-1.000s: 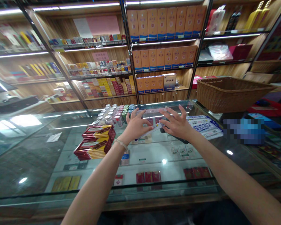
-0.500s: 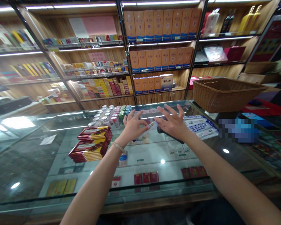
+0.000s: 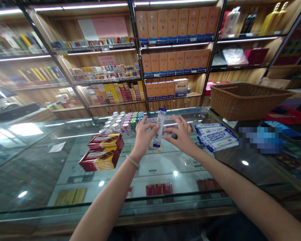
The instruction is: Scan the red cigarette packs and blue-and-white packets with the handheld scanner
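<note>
A narrow white packet with blue ends (image 3: pixel 160 129) stands nearly upright above the glass counter. My left hand (image 3: pixel 144 135) pinches its edge between thumb and fingers. Just right of the packet, my right hand (image 3: pixel 182 135) has thumb and forefinger apart, their tips close to it; I cannot tell if they touch it. A dark rounded object (image 3: pixel 174 136) shows partly behind my right fingers, mostly hidden. Beside my right wrist lies a spread pile of similar blue-and-white packets (image 3: pixel 215 136). Left of my left hand are stacked red-and-yellow chocolate bars (image 3: pixel 101 155) and rows of small lidded containers (image 3: pixel 117 122).
A wicker basket (image 3: pixel 245 103) stands at the counter's right rear. Goods lie beneath the glass counter top (image 3: pixel 140 182). A scrap of white paper (image 3: pixel 57 147) is at left. Behind, shelves carry orange boxes (image 3: pixel 173 26) and small packs.
The packet has come up from a low, slanted position to nearly upright in my left hand. My right hand's spread fingers have drawn in beside it. The view has shifted slightly.
</note>
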### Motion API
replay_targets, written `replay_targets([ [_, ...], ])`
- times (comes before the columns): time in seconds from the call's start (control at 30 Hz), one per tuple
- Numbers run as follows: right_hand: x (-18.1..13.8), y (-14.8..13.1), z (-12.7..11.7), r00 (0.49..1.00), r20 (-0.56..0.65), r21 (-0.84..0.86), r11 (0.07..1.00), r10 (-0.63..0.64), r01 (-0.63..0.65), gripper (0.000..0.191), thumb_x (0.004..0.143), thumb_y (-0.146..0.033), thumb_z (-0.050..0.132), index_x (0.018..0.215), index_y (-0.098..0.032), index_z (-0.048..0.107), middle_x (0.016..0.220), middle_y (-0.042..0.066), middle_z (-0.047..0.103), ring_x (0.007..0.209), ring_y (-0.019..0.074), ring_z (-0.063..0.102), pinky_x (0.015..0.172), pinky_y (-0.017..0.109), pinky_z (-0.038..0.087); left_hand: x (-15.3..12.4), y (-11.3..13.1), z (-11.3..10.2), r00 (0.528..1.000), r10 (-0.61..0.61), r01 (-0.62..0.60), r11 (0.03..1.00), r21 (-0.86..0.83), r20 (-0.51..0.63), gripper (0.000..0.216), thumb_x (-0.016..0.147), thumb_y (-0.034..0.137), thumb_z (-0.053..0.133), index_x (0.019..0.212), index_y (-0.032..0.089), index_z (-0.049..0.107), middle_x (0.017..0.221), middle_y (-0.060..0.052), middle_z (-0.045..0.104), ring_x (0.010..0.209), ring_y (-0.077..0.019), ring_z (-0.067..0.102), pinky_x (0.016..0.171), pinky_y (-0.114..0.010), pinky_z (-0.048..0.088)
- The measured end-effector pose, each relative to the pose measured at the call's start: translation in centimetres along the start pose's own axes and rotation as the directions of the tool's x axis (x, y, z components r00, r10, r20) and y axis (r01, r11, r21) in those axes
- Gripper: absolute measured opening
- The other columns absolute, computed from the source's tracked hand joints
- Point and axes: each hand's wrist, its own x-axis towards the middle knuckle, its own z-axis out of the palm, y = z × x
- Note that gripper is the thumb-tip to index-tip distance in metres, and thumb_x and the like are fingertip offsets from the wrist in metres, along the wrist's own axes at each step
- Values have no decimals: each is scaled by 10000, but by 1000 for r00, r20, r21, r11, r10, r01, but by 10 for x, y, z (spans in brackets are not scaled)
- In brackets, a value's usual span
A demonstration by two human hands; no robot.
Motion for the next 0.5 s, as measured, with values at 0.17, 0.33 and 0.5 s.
replay_targets([
  [0.17,-1,-5,6,999,-5,100,994,40,-39,282,956,-514,655,900,-281,803,1656,87,448,1536,391,316,1137,717,321,-10,8,12,1000,2,-2,999,-46,1,201,960,415,671,979,270,807,1593,-51,527,1560,-289,369,1298,-518,263],
  [0.33,-1,-2,4,999,0,84,995,54,-54,301,980,-483,617,842,-265,773,1637,82,479,1527,372,333,1135,712,325,-11,10,17,1000,7,-7,999,-38,13,186,949,410,692,976,269,810,1641,-46,473,1547,-307,377,1289,-552,267],
  [0.5,3,4,-4,999,-48,49,999,17,-14,270,978,-442,605,848,-258,755,1636,83,481,1525,381,333,1130,706,307,-7,9,9,1000,-13,12,993,117,6,174,903,431,749,966,278,804,1643,-51,471,1568,-363,308,1264,-615,278],
])
